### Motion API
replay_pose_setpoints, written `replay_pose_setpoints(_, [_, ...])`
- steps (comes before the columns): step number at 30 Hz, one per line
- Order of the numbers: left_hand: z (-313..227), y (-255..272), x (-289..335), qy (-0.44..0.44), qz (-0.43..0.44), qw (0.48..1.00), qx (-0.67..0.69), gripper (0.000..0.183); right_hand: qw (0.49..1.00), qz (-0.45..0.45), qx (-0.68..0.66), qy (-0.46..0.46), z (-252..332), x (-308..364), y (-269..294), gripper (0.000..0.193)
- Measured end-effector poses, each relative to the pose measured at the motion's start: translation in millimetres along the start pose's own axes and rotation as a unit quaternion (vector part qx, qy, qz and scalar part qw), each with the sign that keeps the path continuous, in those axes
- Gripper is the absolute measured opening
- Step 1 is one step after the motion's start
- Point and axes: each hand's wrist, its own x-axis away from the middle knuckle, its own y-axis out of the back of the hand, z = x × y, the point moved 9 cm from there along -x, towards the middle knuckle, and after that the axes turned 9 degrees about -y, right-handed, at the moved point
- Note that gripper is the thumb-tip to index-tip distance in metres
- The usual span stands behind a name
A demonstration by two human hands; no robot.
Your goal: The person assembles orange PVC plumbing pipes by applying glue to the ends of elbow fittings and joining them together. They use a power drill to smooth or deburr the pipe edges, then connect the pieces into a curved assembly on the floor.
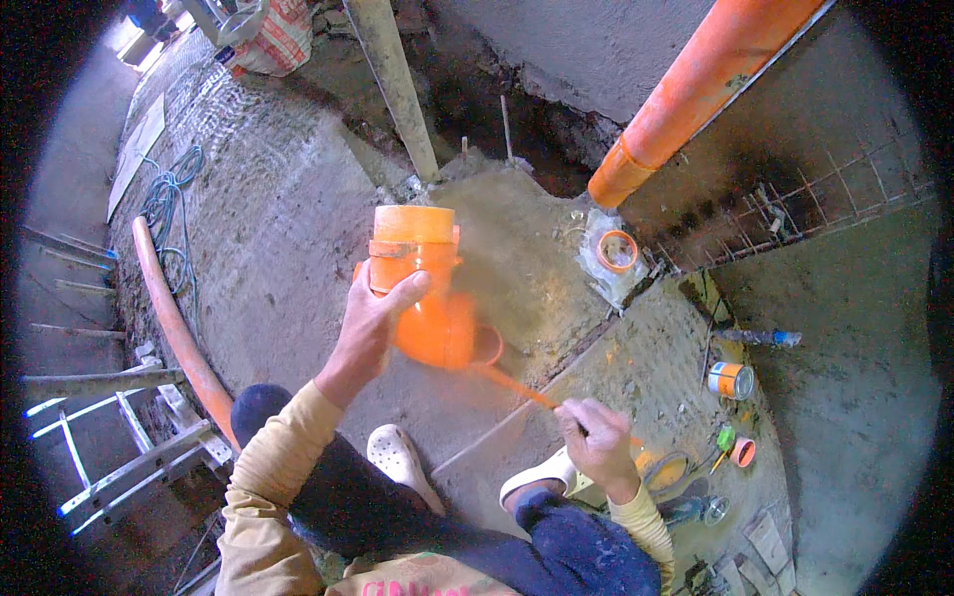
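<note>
My left hand (360, 333) is closed around an orange plastic pipe fitting (415, 260), with the thumb across its front. The fitting has a collared socket on top and bends toward a lower opening, where it is smeared by motion. A thin orange rod (522, 387) runs from beside that opening to my right hand (599, 437), whose fingers are closed on it. What kind of tool it is cannot be made out. Both hands are in the air above the concrete floor.
At the upper right, a long orange pipe (686, 104) slopes down near an orange-rimmed opening (617, 251) in the floor. A trench (477, 99) lies beyond. Right of me stands a can (730, 380). At left are a hose (169, 199), a curved pipe (179, 328) and a ladder (134, 462).
</note>
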Motion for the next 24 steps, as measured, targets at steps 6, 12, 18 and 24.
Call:
replay_pose_setpoints(6, [22.1, -9.8, 7.0, 0.044, 0.005, 0.998, 0.054, 0.052, 0.999, -0.04, -0.008, 0.016, -3.3, -14.8, 1.5, 0.007])
replay_pose_setpoints(12, [26.4, -0.2, 3.3, 0.103, 0.034, 0.989, 0.101, 0.06, 0.988, 0.092, 0.116, 0.042, -21.8, 5.3, -33.4, 0.006])
replay_pose_setpoints(18, [44.2, -4.0, 7.5, 0.152, 0.024, 0.977, 0.145, 0.051, 0.999, -0.033, -0.031, 0.015, -22.7, -6.2, -12.4, 0.009])
replay_pose_setpoints(24, [44.4, -6.9, 8.8, 0.181, 0.03, 0.952, 0.244, 0.057, 0.978, 0.179, 0.104, -0.028, -83.9, 25.9, -61.1, 0.017])
